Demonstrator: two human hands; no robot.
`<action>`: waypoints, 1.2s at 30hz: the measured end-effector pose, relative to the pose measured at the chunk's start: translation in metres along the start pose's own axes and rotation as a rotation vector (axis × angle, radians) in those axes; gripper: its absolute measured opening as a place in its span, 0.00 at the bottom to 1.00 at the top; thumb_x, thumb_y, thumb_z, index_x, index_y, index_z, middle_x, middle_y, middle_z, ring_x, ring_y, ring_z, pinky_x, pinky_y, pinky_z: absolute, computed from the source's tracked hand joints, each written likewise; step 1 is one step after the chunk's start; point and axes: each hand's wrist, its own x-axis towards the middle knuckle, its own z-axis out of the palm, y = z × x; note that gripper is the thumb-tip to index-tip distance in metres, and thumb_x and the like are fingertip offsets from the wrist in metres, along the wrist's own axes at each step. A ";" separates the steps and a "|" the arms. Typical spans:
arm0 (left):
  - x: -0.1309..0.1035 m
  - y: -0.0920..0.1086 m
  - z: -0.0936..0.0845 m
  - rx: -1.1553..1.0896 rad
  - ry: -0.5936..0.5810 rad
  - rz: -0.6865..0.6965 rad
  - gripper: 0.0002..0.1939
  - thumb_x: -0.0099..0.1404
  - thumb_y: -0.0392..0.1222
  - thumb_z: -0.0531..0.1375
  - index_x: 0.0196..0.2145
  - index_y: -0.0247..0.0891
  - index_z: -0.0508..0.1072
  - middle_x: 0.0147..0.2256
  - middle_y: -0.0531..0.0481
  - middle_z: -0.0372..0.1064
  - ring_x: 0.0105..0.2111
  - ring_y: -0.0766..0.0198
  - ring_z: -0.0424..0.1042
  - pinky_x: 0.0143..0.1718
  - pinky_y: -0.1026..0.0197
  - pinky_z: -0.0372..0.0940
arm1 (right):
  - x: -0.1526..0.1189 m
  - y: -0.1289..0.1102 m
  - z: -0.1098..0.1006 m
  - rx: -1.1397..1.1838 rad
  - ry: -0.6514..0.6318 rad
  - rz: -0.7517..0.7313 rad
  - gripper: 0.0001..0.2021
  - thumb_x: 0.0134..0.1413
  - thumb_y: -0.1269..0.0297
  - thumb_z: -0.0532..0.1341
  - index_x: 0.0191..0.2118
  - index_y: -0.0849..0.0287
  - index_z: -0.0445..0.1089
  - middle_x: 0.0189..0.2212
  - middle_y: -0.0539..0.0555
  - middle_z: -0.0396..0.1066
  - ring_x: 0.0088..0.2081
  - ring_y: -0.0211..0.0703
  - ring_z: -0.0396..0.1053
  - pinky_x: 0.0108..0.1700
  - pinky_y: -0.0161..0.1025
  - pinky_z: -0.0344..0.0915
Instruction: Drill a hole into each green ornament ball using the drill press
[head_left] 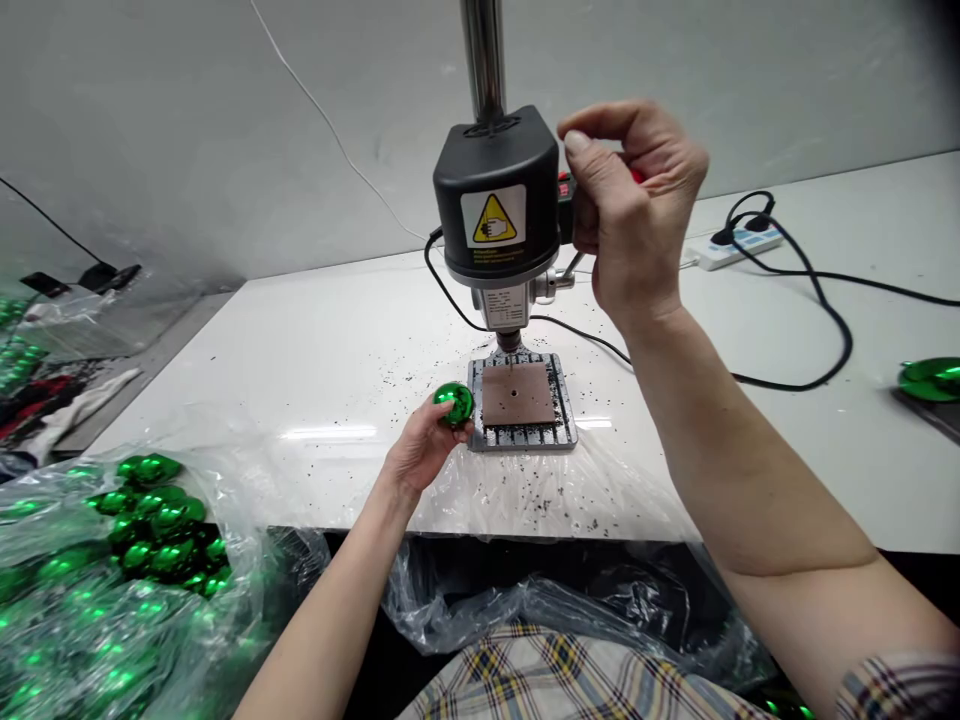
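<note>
A small drill press [499, 190] with a black motor housing and a hand-warning label stands on the white table. Below its chuck, a brown block [517, 394] with a dark hole lies on the slotted metal base [529, 438]. My left hand [429, 445] holds a shiny green ball [454, 403] just left of the block, at the edge of the base. Raised to the right of the housing, my right hand [637, 195] has its fingers curled round a lever handle, of which only a bit of red shows between them.
Clear plastic bags of green balls [161, 510] fill the lower left. A power strip [735, 245] and black cable lie at the back right. Another green ornament [930, 380] is at the right edge. Dark shavings dot the white table [337, 330].
</note>
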 end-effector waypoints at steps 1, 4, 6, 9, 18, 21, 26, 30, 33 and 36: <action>0.006 -0.003 0.003 0.047 -0.017 0.006 0.21 0.55 0.43 0.70 0.42 0.35 0.68 0.35 0.48 0.72 0.27 0.66 0.72 0.25 0.65 0.63 | 0.000 0.001 -0.001 -0.017 -0.003 0.013 0.04 0.57 0.60 0.65 0.35 0.52 0.73 0.25 0.49 0.66 0.24 0.35 0.63 0.22 0.32 0.60; 0.025 -0.012 0.008 0.176 0.017 0.056 0.24 0.56 0.51 0.71 0.42 0.34 0.68 0.33 0.48 0.73 0.24 0.68 0.71 0.23 0.66 0.60 | 0.001 0.003 -0.002 -0.038 -0.009 0.015 0.07 0.59 0.56 0.65 0.36 0.52 0.73 0.25 0.49 0.66 0.25 0.35 0.64 0.23 0.32 0.61; 0.037 -0.019 0.009 0.241 0.059 0.096 0.27 0.54 0.52 0.72 0.43 0.33 0.70 0.35 0.48 0.73 0.25 0.70 0.71 0.24 0.67 0.60 | 0.002 0.005 -0.002 -0.032 -0.020 -0.012 0.08 0.59 0.54 0.66 0.36 0.52 0.72 0.25 0.49 0.65 0.25 0.35 0.63 0.23 0.33 0.61; 0.052 -0.028 0.009 0.333 0.069 0.151 0.31 0.51 0.54 0.74 0.46 0.32 0.71 0.35 0.49 0.73 0.24 0.72 0.68 0.24 0.67 0.59 | 0.003 0.006 -0.001 -0.093 -0.022 0.005 0.07 0.61 0.56 0.64 0.37 0.52 0.72 0.22 0.49 0.63 0.24 0.36 0.63 0.20 0.32 0.59; 0.069 -0.038 0.019 0.645 0.056 0.274 0.32 0.55 0.51 0.70 0.53 0.35 0.71 0.36 0.49 0.72 0.27 0.69 0.66 0.26 0.64 0.61 | 0.003 0.011 -0.004 -0.158 -0.033 -0.051 0.08 0.64 0.54 0.62 0.39 0.51 0.71 0.20 0.49 0.60 0.19 0.38 0.61 0.18 0.35 0.59; 0.067 -0.043 0.021 0.831 0.063 0.373 0.29 0.56 0.48 0.70 0.53 0.36 0.72 0.33 0.51 0.72 0.28 0.67 0.65 0.29 0.63 0.62 | 0.003 0.013 -0.006 -0.193 -0.050 -0.055 0.12 0.65 0.49 0.60 0.40 0.51 0.71 0.22 0.50 0.62 0.21 0.38 0.63 0.20 0.35 0.60; 0.068 -0.057 0.021 1.086 0.129 0.525 0.28 0.56 0.49 0.70 0.54 0.42 0.73 0.34 0.50 0.71 0.33 0.62 0.67 0.34 0.60 0.63 | 0.002 0.008 -0.003 -0.028 -0.041 -0.051 0.02 0.62 0.62 0.63 0.37 0.51 0.73 0.18 0.47 0.56 0.24 0.38 0.65 0.24 0.34 0.64; 0.070 -0.060 0.022 1.164 0.194 0.570 0.29 0.55 0.48 0.71 0.54 0.45 0.74 0.37 0.47 0.70 0.43 0.55 0.67 0.43 0.55 0.65 | -0.001 0.000 -0.002 0.141 -0.040 -0.050 0.02 0.58 0.66 0.65 0.34 0.54 0.74 0.21 0.47 0.60 0.23 0.36 0.62 0.25 0.34 0.61; 0.071 -0.059 0.022 1.150 0.179 0.530 0.30 0.55 0.48 0.71 0.55 0.45 0.74 0.37 0.46 0.68 0.43 0.54 0.67 0.45 0.54 0.65 | -0.004 -0.002 -0.002 0.100 -0.050 -0.022 0.03 0.60 0.63 0.64 0.35 0.54 0.73 0.23 0.47 0.61 0.23 0.34 0.61 0.26 0.33 0.61; 0.072 -0.059 0.020 1.133 0.163 0.512 0.30 0.56 0.49 0.71 0.56 0.45 0.73 0.37 0.47 0.67 0.43 0.54 0.67 0.45 0.53 0.66 | -0.005 -0.002 -0.002 0.029 -0.050 0.019 0.03 0.62 0.61 0.63 0.37 0.52 0.72 0.23 0.46 0.61 0.24 0.35 0.62 0.27 0.33 0.62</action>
